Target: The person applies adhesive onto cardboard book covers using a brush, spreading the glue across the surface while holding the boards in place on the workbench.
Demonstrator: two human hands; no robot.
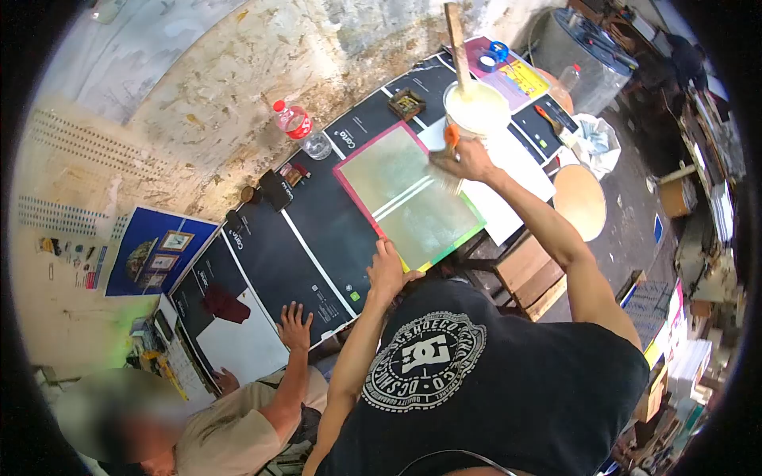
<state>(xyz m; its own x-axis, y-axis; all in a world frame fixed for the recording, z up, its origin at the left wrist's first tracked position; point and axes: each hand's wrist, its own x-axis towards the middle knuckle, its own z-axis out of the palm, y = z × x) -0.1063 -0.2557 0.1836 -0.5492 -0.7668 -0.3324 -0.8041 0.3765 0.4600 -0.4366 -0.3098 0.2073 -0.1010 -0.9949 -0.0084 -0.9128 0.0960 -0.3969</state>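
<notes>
- As I look over the counter [313, 230], the framed screen [397, 159] lies flat at its middle, long axis running from eleven to five o'clock.
- The right hand [471, 161], at the screen's one o'clock, is closed around an orange-handled tool [451, 136] by the far long side; it's nearer that side than the left.
- The left hand [386, 271] sits at the screen's near corner, around six o'clock, thumb parted from the fingers; I can't tell whether it grips or merely steadies.
- Just beyond the right hand, toward one o'clock, stands a pale tub [479, 127] with a wooden stick [456, 47] rising from it.
- The tool's working end is blurred, so contact with the mesh is unclear.
- At seven o'clock a co-worker [230, 436] rests one hand on the counter; their other is partly hidden.
</notes>
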